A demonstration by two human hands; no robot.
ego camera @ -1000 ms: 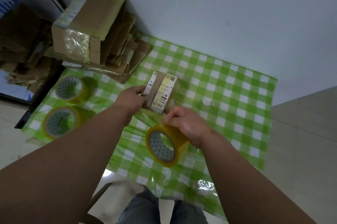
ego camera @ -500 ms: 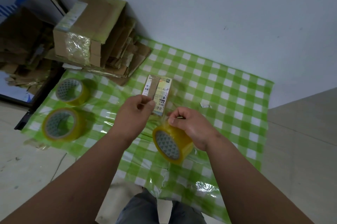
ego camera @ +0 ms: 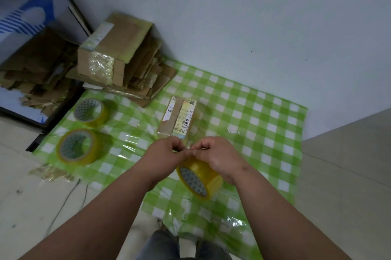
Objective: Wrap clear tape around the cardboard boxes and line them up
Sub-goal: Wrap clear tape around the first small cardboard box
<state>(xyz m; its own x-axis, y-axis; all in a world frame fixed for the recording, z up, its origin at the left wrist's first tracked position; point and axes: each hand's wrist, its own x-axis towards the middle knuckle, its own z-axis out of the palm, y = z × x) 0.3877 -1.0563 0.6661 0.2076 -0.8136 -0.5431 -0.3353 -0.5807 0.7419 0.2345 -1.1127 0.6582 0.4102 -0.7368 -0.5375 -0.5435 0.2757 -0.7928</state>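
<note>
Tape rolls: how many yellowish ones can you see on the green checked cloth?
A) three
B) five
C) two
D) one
A: two tape rolls lie at the left of the cloth, and a third roll sits under the right hand.

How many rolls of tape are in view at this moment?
3. Two tape rolls lie on the checked cloth at left, one far and one nearer. The third roll hangs under the right hand. Others may be hidden among the cardboard pile.
</note>
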